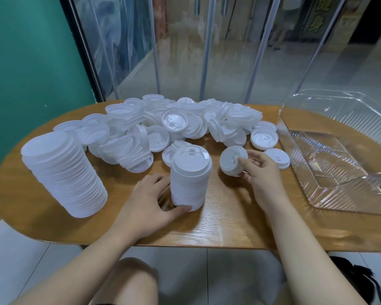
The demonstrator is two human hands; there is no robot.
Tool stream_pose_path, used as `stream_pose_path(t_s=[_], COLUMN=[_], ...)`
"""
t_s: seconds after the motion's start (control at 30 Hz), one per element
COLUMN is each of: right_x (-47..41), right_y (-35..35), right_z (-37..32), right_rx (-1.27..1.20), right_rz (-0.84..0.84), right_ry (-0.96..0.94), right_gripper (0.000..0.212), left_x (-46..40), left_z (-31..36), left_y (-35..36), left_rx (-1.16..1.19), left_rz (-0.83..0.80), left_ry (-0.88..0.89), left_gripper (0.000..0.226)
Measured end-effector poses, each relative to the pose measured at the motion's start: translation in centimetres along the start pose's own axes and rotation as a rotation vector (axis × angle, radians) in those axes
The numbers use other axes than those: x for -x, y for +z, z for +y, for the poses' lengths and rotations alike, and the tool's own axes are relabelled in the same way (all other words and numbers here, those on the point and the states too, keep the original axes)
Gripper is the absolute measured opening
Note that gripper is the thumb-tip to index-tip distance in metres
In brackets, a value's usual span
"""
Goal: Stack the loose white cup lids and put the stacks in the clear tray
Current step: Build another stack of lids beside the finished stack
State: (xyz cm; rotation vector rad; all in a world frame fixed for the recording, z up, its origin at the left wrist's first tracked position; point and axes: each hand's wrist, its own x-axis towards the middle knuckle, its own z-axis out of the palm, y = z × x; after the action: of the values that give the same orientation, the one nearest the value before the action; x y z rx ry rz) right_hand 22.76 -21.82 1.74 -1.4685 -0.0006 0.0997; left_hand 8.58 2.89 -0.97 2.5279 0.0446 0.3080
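A tall stack of white lids (190, 179) stands upright near the table's front edge. My left hand (150, 199) grips its lower part, thumb across the base. My right hand (260, 175) pinches a single white lid (231, 162) just right of that stack, held tilted above the table. A larger leaning stack of lids (62, 172) sits at the left. A wide pile of loose white lids (174, 122) covers the far half of the table. The clear tray (330, 150) lies at the right with nothing visible in it.
The oval wooden table (224, 223) has bare surface along its front edge. Two single lids (264, 138) (277, 158) lie between the pile and the tray. Glass panels stand behind the table, a green wall at the left. A dark bag (356, 276) sits on the floor.
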Motion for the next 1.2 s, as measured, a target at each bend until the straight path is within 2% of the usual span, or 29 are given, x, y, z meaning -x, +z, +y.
stream_pose_path(t_s=[0.13,0.37,0.5,0.6,0.8,1.0,1.13,1.2], right_x=[-0.9,-0.6,-0.4,-0.2,-0.8,-0.3,1.8,3.1], right_y=[-0.9,-0.8,-0.7,-0.5,0.0,0.2,1.0,1.9], right_z=[0.9,1.0,1.4,1.7,2.3,-1.2,-2.8,-3.1], right_rx=[0.218,0.488,0.763,0.852,0.878,0.598,0.477,0.445], right_rz=[0.086,0.045,-0.068,-0.126,-0.099,-0.020,-0.058,-0.113], right_ry=[-0.053,-0.215,-0.257,-0.299,-0.347,-0.409,-0.401,-0.449], right_gripper=[0.024,0.021,0.062,0.080,0.081,0.052,0.072,0.075], left_x=[0.0,-0.1,0.0,0.0,0.0,0.0,0.0,0.0], left_z=[0.1,0.0,0.1,0.1,0.0,-0.1,0.0,0.1], left_y=[-0.1,-0.1,-0.2,-0.1,0.0,0.0,0.0,0.0], left_rx=[0.000,-0.013,-0.005,0.006,0.010,0.012,0.011,0.014], left_rz=[-0.004,-0.021,-0.013,-0.015,-0.013,-0.004,0.006,0.016], left_ry=[-0.004,-0.016,-0.007,-0.009,-0.014,-0.008,-0.005,0.003], left_gripper=[0.067,0.072,0.069,0.069,0.068,0.066,0.065,0.063])
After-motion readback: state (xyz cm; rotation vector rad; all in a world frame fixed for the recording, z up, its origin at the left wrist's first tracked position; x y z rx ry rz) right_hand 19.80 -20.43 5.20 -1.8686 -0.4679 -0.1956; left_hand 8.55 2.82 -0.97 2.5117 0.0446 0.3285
